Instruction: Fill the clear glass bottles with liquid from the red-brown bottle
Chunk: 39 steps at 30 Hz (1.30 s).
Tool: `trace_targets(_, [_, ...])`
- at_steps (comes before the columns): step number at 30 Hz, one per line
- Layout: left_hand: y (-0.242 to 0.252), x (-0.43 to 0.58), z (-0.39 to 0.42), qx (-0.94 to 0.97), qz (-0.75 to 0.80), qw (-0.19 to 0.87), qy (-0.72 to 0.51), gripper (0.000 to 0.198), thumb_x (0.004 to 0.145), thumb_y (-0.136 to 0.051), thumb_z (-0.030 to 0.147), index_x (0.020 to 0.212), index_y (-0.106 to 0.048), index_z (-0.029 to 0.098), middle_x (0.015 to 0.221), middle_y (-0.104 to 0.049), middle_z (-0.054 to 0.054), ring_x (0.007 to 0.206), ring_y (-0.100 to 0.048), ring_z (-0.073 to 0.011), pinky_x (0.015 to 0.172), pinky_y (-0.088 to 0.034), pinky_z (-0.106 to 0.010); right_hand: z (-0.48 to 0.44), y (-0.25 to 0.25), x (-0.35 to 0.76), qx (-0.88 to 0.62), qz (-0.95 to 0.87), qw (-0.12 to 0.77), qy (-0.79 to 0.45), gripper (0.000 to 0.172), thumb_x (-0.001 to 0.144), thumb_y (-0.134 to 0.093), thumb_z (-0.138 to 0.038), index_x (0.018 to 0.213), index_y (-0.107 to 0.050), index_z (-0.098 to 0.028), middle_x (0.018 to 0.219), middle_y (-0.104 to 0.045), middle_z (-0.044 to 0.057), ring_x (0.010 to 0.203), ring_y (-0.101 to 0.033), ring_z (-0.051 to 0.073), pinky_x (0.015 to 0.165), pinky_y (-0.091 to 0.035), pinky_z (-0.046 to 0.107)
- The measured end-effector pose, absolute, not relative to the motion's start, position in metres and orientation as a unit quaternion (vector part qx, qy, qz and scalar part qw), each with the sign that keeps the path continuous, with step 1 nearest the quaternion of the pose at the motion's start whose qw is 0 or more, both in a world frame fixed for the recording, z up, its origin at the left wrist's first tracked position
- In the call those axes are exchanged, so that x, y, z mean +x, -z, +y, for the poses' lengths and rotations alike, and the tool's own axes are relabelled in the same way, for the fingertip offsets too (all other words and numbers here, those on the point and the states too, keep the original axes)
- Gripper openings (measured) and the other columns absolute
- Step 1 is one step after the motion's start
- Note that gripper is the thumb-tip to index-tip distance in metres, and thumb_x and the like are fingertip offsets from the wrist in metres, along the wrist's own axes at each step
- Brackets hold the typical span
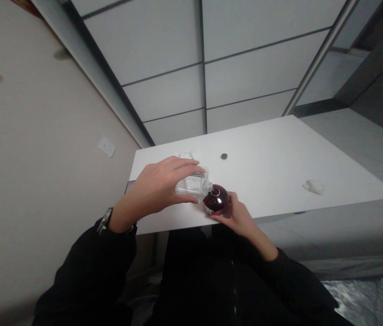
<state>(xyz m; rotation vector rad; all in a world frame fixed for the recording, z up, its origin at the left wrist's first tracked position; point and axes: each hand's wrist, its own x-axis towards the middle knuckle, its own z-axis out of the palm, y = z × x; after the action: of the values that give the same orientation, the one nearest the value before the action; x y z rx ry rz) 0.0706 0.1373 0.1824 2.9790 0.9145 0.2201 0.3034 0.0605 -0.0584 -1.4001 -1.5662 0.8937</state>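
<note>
My left hand (pixel 164 183) is closed around a clear glass bottle (pixel 191 184) with clear liquid in it. The bottle is tilted on its side, its neck pointing right at the opening of a dark red round bottle (pixel 216 199). Whether the two necks touch I cannot tell. My right hand (pixel 238 215) grips the lower right side of the red bottle, which stands upright close to the table's front edge. Behind the clear bottle lies another clear object (pixel 187 155), partly hidden by my left hand. A small dark round cap (pixel 224 156) lies farther back.
The white table (pixel 273 158) reaches to the right, with a crumpled white tissue (pixel 314 186) on it. A dark-edged flat item (pixel 129 185) shows at its left edge. A wall (pixel 75 190) stands at left, and panelled cabinet doors (pixel 245 81) stand behind.
</note>
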Motion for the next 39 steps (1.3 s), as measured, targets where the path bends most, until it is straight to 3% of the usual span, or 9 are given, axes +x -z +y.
trace_targets(27, [-0.19, 0.08, 0.141, 0.964, 0.263, -0.014, -0.024, 0.051, 0.094, -0.077, 0.054, 0.138, -0.067, 0.03, 0.149, -0.068, -0.006, 0.132, -0.066, -0.0301, 0.101, -0.058, -0.04, 0.061, 0.058, 0.304, -0.566, -0.628, 0.412, -0.339, 0.079, 0.077, -0.087, -0.053, 0.138, -0.047, -0.022, 0.118, -0.078, 0.015, 0.102, -0.079, 0.036, 0.083, -0.061, 0.045])
trace_targets(39, [-0.193, 0.087, 0.14, 0.967, 0.256, -0.017, -0.014, 0.049, 0.093, -0.079, 0.05, 0.137, -0.068, 0.03, 0.148, -0.069, -0.007, 0.13, -0.067, -0.0296, 0.098, -0.058, -0.039, 0.059, 0.053, 0.303, -0.565, -0.622, 0.413, -0.352, 0.078, 0.078, -0.086, -0.053, 0.138, -0.047, -0.022, 0.123, -0.076, 0.017, 0.109, -0.077, 0.037, 0.089, -0.059, 0.048])
